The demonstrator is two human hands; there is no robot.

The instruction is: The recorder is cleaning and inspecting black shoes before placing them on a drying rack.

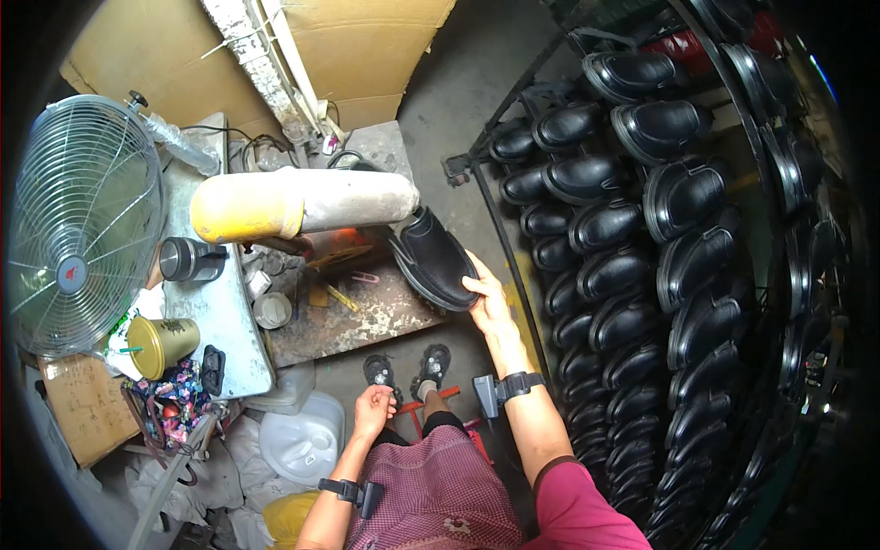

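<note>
A black shoe [433,259] is in my right hand [488,295], which grips it at the near end with the thumb over the edge. The shoe's far end sits against the right end of a thick grey and yellow pipe [357,199], and I cannot tell if they touch. Above my lap, my left hand [373,409] is closed with its fingers curled together; whatever is in it, if anything, is hidden. Beneath the pipe, an orange glow [344,236] shows over the worn metal bench [394,316].
On the right stands a tall rack [495,206] lined with many black shoes [612,275]. A large fan [87,225], a dark jar [191,260] and a yellow lidded cup [163,346] are on the left, by a pale table [240,353]. A clear plastic container [302,435] lies below.
</note>
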